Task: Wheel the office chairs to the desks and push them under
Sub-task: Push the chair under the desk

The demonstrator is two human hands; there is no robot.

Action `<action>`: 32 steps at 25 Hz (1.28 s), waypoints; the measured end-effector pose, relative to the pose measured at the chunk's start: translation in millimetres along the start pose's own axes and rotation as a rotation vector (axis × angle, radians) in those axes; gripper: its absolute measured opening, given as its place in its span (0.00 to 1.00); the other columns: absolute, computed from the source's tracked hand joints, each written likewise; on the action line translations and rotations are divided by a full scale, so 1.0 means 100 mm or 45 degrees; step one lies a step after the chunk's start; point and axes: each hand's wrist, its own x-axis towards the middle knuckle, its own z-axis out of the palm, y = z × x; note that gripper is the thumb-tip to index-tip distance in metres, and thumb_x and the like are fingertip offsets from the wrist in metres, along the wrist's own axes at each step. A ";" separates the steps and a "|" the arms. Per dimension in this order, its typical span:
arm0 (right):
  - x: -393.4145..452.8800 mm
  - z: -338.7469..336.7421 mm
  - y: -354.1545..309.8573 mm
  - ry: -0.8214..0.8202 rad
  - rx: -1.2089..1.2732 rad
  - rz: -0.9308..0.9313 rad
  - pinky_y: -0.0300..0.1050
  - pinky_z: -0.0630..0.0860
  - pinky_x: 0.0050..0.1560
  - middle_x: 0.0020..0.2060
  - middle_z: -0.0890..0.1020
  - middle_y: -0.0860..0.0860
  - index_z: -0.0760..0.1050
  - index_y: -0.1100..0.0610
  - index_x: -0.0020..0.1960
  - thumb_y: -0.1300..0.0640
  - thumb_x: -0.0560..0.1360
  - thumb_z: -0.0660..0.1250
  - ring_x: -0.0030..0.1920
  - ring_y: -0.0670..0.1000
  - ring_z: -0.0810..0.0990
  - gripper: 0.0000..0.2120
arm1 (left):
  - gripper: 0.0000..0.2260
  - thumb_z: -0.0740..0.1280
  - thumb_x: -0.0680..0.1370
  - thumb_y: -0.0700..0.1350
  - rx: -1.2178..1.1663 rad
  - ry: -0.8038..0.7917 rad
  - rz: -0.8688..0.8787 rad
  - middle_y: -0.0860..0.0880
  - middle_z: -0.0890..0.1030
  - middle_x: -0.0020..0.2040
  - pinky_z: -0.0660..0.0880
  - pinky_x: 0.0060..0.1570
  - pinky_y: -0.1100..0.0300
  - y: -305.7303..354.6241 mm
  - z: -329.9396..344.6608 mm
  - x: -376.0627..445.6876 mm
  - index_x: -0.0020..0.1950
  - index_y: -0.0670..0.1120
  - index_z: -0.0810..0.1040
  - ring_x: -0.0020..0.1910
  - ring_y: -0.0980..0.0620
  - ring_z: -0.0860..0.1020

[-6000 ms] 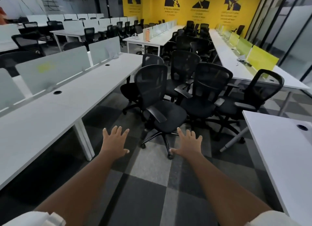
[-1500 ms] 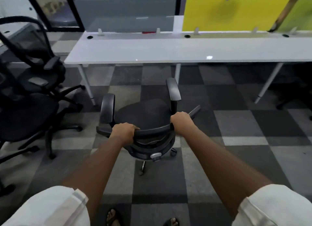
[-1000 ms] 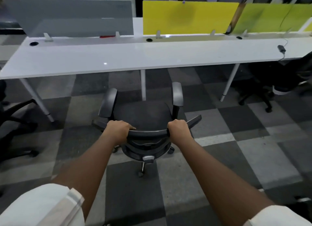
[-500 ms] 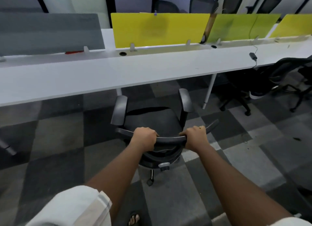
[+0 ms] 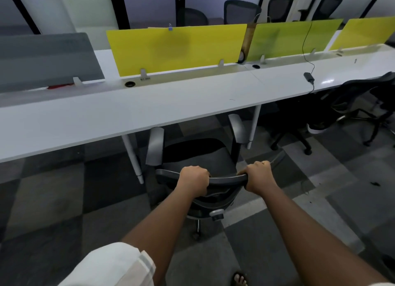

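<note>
Gripping: both hands on the top rail of the office chair backrest, seen from above and behind.
Left hand: fingers curled over the rail, wrapped tight, left of centre.
Right hand: fingers curled round the rail's right end, thumb side toward the middle.
Chair position: facing the worktop, front edge of the seat at or just under the worktop's near edge — hard to tell which from this angle.
Armrests: left armrest and right armrest both reach up to the worktop edge, tips near it.
Chair base: centre post and a knob visible below the backrest; castors mostly hidden.
Worktop legs: one white leg just left of the chair, another just right — chair sits between them.
Dividers: yellow panel straight ahead on the far side of the worktop, grey panel to its left, green panel to its right.
Worktop items: cable port below the yellow panel; black adapter with cord to the right.
Other chair: second black chair parked at the worktop on the right, well apart.
Floor: grey checkered carpet tiles.
Person: white sleeve bottom left, sandalled toes at bottom edge.
</note>
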 end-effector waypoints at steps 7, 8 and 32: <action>0.79 -0.08 1.05 -0.014 0.025 -0.113 0.51 0.63 0.62 0.52 0.83 0.42 0.81 0.37 0.60 0.54 0.72 0.68 0.59 0.51 0.76 0.20 | 0.24 0.67 0.72 0.50 -0.032 -0.028 -0.098 0.55 0.84 0.55 0.73 0.44 0.56 0.62 -0.30 1.05 0.67 0.65 0.76 0.56 0.49 0.81; 0.86 -0.09 1.14 -0.022 0.020 -0.129 0.51 0.63 0.63 0.52 0.83 0.43 0.81 0.37 0.61 0.54 0.72 0.68 0.59 0.51 0.76 0.20 | 0.25 0.67 0.72 0.50 -0.036 -0.028 -0.116 0.56 0.84 0.55 0.73 0.44 0.56 0.66 -0.33 1.13 0.68 0.66 0.76 0.56 0.49 0.81; 0.87 -0.10 1.42 -0.070 -0.039 -0.351 0.51 0.66 0.56 0.42 0.82 0.47 0.81 0.48 0.48 0.58 0.71 0.66 0.49 0.54 0.82 0.10 | 0.27 0.66 0.74 0.47 -0.040 -0.084 -0.276 0.57 0.83 0.60 0.73 0.47 0.55 0.95 -0.39 1.10 0.71 0.67 0.72 0.60 0.50 0.80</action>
